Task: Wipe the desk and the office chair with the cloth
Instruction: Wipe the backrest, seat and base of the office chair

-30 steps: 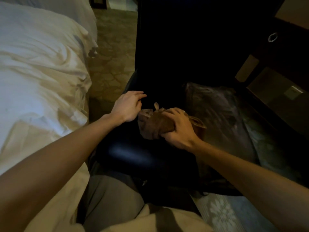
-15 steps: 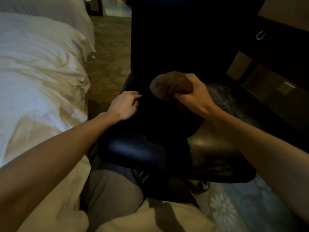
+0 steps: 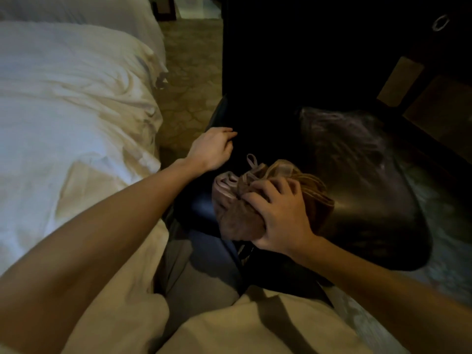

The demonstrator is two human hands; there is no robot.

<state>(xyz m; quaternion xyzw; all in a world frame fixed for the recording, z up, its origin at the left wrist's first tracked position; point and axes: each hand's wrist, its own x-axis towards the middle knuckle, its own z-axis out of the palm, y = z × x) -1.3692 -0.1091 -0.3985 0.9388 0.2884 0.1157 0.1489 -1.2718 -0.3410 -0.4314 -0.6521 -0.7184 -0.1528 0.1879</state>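
Note:
A dark leather office chair (image 3: 362, 190) stands in front of me, its tall backrest rising in shadow behind the seat. My right hand (image 3: 281, 215) grips a bunched pinkish-brown cloth (image 3: 237, 213) and presses it down on the near left part of the seat. My left hand (image 3: 213, 148) rests on the chair's left edge with the fingers lightly curled over it. The dark wooden desk (image 3: 439, 80) with a ring pull stands at the right, mostly in shadow.
A bed (image 3: 69, 118) with white rumpled bedding fills the left side, close against my left arm. Patterned carpet (image 3: 189, 80) runs between bed and chair. My legs and a beige garment (image 3: 229, 328) are at the bottom.
My right hand came down from the backrest with the cloth and now presses it on the near part of the seat. The left hand stayed on the chair's left edge.

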